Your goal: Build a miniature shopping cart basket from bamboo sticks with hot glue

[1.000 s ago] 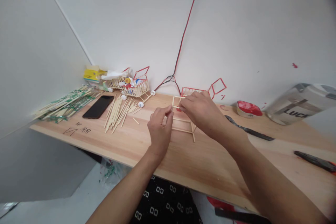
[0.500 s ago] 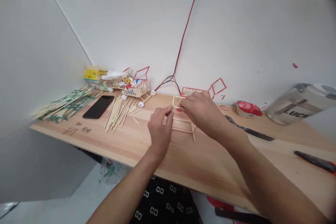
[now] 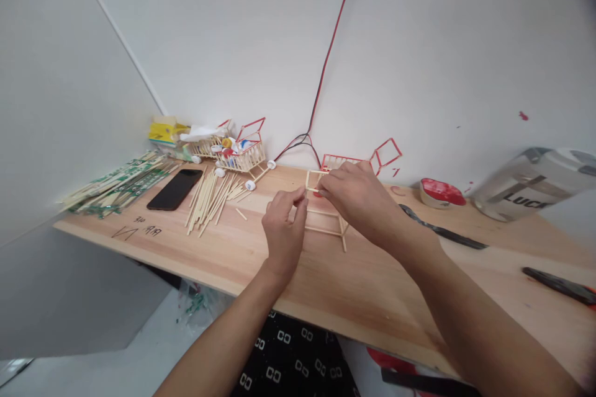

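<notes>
Corner spot. White back wall [image 3: 209, 31] meets a grey-white side panel [image 3: 51, 93] at left; narrow trim strip [image 3: 116, 36] slants along the join. Red-and-black cable [image 3: 331, 53] runs down the back wall, forking low. Red smudge [image 3: 523, 116] on wall, right. Light-wood desk [image 3: 223, 260] below. Pale floor [image 3: 153, 341] lower left. Soft light.

The person's left forearm [image 3: 223, 335] is slanting from the bottom edge toward the centre, the left hand [image 3: 284, 223] pinching; the right forearm [image 3: 470, 298] is stretching from the lower right, the right hand [image 3: 356, 195] arching, fingers bunched.
</notes>
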Available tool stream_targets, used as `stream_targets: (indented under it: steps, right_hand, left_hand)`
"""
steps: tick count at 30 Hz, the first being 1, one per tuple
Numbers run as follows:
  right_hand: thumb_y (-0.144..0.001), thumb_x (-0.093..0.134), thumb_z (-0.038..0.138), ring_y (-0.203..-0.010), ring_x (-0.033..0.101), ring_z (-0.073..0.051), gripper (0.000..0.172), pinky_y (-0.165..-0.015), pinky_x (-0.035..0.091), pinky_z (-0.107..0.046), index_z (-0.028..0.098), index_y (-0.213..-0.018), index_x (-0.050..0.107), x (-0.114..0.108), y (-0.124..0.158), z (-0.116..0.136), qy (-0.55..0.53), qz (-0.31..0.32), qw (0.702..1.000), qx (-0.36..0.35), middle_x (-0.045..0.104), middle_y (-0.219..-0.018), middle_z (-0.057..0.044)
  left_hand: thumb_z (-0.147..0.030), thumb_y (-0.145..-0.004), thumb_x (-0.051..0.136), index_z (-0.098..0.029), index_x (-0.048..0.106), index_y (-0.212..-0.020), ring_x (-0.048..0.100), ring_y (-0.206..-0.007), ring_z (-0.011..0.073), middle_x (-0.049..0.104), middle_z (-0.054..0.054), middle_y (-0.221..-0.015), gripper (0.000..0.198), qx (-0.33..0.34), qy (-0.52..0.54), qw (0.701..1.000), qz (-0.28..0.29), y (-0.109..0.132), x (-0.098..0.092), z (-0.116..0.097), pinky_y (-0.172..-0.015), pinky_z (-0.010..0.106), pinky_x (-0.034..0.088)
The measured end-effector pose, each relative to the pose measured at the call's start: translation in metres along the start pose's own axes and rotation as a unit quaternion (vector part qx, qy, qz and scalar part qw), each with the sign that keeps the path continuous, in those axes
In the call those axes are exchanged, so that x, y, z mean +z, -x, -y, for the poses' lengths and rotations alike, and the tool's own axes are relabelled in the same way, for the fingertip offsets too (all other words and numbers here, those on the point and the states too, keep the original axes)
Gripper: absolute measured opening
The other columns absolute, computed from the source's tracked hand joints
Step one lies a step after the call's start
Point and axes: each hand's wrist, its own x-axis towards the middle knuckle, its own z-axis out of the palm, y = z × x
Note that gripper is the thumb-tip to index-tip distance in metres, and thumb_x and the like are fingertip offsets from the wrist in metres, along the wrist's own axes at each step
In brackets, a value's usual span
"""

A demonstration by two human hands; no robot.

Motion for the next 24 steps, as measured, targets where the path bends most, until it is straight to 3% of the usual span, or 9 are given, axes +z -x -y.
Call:
stream_targets:
  steps: [24]
  right_hand:
    - [-0.093, 0.051, 0.015, -0.078, 0.051, -0.022, 0.018, -0.072, 0.023, -0.033, 0.017, -0.078, 0.061, 0.0023, 0.001, -0.0017, 0.004, -0.018, 1.0, -0.014, 0.065, -0.078, -0.006]
  left_hand:
    - [-0.015, -0.087, 0.06, -0.02, 0.067, -0.1, 0.062, -0.082, 0.0147, 0.069, 0.003, -0.087, 0.015, 0.003, 0.003, 1.0, 0.002, 0.0005, -0.0001, 0.0017, -0.072, 0.028, 0.045]
